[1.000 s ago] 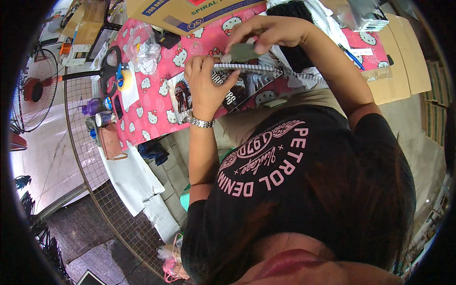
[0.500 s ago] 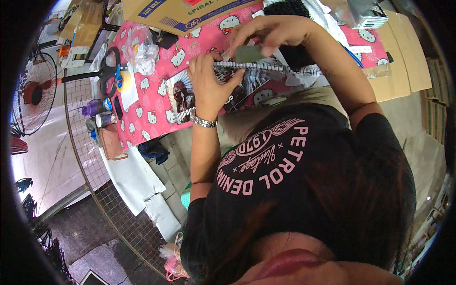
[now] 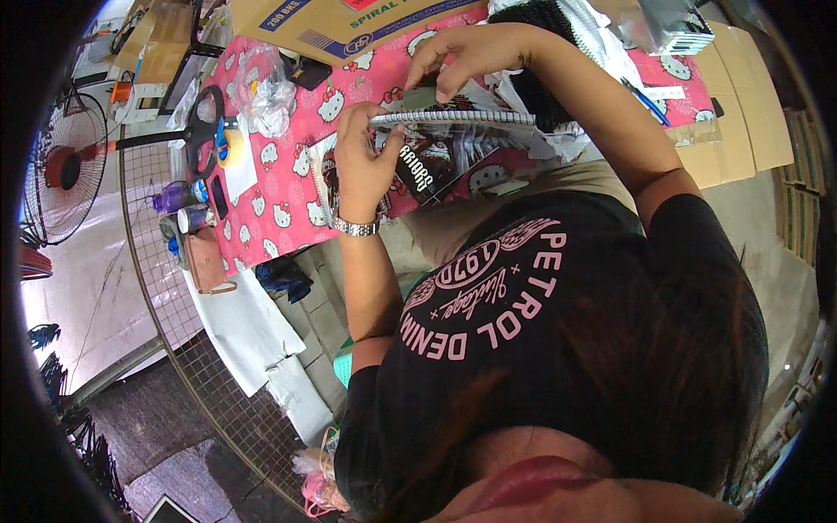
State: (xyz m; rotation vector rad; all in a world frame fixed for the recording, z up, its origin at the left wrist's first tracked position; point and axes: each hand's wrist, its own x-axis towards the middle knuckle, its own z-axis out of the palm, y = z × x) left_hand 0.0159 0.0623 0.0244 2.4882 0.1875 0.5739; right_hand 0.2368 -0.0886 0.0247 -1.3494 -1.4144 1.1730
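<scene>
A spiral notebook with a dark printed cover is held on edge over the table, its white coil uppermost. My left hand is closed round its left end, thumb on the near side and fingers behind. Just beyond the coil, my right hand is closed, thumb and fingers on a small dark green flat piece close to the coil's left part. What the piece is does not show clearly. Another spiral notebook lies flat on the table, partly under my left hand.
A large cardboard box stands at the back of the pink patterned table. Black coils and a blue pen lie at the right. Clear plastic, tape and a standing fan are at the left.
The notebook has tilted up toward me, showing more of its cover. My left hand has shifted slightly left. My right hand has moved left and lower with the green piece.
</scene>
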